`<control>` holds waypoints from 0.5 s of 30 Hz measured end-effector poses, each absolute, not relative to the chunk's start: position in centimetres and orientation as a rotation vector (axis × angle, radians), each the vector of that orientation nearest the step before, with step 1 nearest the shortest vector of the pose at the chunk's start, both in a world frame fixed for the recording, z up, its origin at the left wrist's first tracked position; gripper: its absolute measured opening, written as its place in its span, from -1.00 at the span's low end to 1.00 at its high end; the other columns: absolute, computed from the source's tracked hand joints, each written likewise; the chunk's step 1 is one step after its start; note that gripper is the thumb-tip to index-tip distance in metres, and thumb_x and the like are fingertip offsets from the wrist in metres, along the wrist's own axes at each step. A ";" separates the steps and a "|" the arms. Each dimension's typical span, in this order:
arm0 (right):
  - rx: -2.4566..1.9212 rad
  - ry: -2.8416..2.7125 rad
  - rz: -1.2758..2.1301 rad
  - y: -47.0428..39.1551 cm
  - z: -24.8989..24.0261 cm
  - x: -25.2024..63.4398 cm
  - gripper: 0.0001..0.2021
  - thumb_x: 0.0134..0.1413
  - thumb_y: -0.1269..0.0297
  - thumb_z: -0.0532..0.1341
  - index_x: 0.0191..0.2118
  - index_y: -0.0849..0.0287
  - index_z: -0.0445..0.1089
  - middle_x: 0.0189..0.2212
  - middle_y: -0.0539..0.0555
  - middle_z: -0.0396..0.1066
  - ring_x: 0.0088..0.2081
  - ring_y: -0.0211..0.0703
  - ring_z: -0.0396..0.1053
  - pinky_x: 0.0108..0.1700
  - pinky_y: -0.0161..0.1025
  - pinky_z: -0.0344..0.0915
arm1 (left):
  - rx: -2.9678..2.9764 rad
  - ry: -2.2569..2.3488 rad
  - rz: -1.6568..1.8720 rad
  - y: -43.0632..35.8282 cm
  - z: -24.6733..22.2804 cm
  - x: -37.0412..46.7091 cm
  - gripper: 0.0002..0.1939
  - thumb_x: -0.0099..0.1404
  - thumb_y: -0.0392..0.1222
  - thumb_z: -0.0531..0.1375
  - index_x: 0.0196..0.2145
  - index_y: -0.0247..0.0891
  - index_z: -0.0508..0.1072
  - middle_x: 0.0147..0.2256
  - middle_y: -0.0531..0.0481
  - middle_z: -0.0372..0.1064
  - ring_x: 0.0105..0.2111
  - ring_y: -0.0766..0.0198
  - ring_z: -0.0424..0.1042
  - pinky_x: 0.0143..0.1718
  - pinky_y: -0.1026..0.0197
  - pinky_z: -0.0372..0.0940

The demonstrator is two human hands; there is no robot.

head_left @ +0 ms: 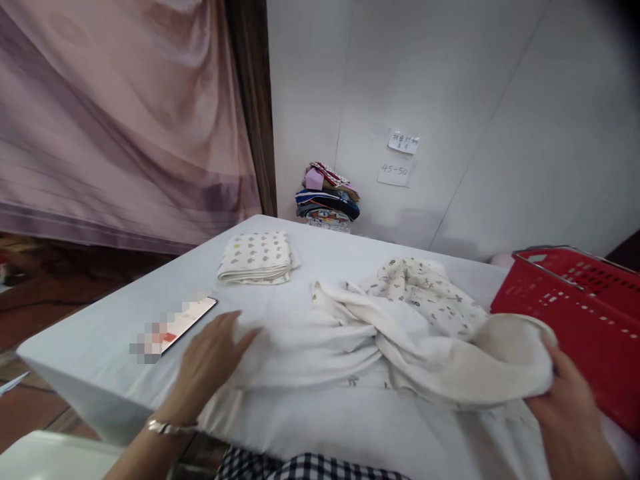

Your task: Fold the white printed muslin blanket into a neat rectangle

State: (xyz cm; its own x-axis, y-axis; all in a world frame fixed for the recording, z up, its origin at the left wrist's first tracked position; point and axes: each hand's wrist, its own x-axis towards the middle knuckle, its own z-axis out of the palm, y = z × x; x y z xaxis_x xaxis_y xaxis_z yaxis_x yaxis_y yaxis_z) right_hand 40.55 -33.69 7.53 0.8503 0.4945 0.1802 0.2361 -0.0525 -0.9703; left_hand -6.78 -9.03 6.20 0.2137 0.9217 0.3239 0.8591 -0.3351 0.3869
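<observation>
From my end, one patterned cloth (257,257) sits neatly folded, left of centre in the frame — done, I'd judge. The white cloth (445,363), centre right, lies twisted, its folding undone. I see the right hand (567,403), lower right, curled around its edge; the left hand (213,353), lower left, spreads loosely — gripping nothing.

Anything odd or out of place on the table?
Mainly the white printed cloth: it's twisted and bunched, one end in the right hand, while the folded cloth lies neat. Part of the phone is hidden by blocky pixels, likely image masking. No spill or damage visible.
</observation>
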 end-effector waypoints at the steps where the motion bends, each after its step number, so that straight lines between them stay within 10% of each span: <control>1: -1.595 -0.572 0.366 -32.7 7.8 38.7 -0.47 0.05 -0.08 -0.02 0.07 0.08 0.25 -0.03 0.19 0.35 -0.13 0.07 0.40 -0.22 -0.06 0.40 | 2.437 1.528 0.832 -9.8 6.7 -4.4 -0.43 0.11 0.18 0.12 -0.03 -0.24 0.31 0.01 -0.23 0.28 0.04 -0.04 0.23 0.08 -0.04 0.08; 7: -1.597 -1.492 0.688 -28.1 9.8 26.4 -0.77 0.03 0.12 0.14 -0.30 0.14 0.42 -0.44 0.01 0.42 -0.35 -0.11 0.37 -0.30 -0.26 0.34 | 2.384 0.455 0.581 -16.6 7.8 8.7 0.00 -0.08 0.14 0.30 0.23 -0.18 -0.02 0.20 -0.16 0.02 0.16 0.01 0.07 0.15 -0.02 0.05; 12: -1.616 -1.781 0.346 -28.5 10.5 24.6 -0.78 0.14 0.18 0.06 -0.24 0.13 0.40 -0.38 0.05 0.41 -0.31 -0.16 0.34 -0.24 -0.25 0.30 | 2.093 0.326 0.372 -17.5 7.1 12.5 -0.70 0.17 -0.14 0.11 -0.15 -0.24 0.45 -0.18 -0.07 0.45 -0.20 0.17 0.41 -0.12 0.16 0.28; 15: -1.785 -1.697 0.076 -30.0 8.5 27.6 -0.58 0.08 0.13 0.12 0.07 0.08 0.24 -0.04 0.14 0.32 -0.02 -0.03 0.27 -0.02 -0.12 0.25 | 1.894 0.485 0.498 -14.9 9.2 11.8 -0.75 0.20 -0.14 0.05 -0.31 -0.27 0.49 -0.28 -0.07 0.48 -0.25 0.16 0.42 -0.19 0.15 0.30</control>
State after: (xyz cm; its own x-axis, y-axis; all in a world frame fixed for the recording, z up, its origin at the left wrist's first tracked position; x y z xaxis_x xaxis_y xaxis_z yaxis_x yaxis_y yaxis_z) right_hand 27.63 -30.01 8.48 0.1548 0.9070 0.3917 0.8681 0.0644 -0.4921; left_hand 11.84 -14.93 9.16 0.8300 0.5458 0.1146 0.1008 -0.3489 0.9317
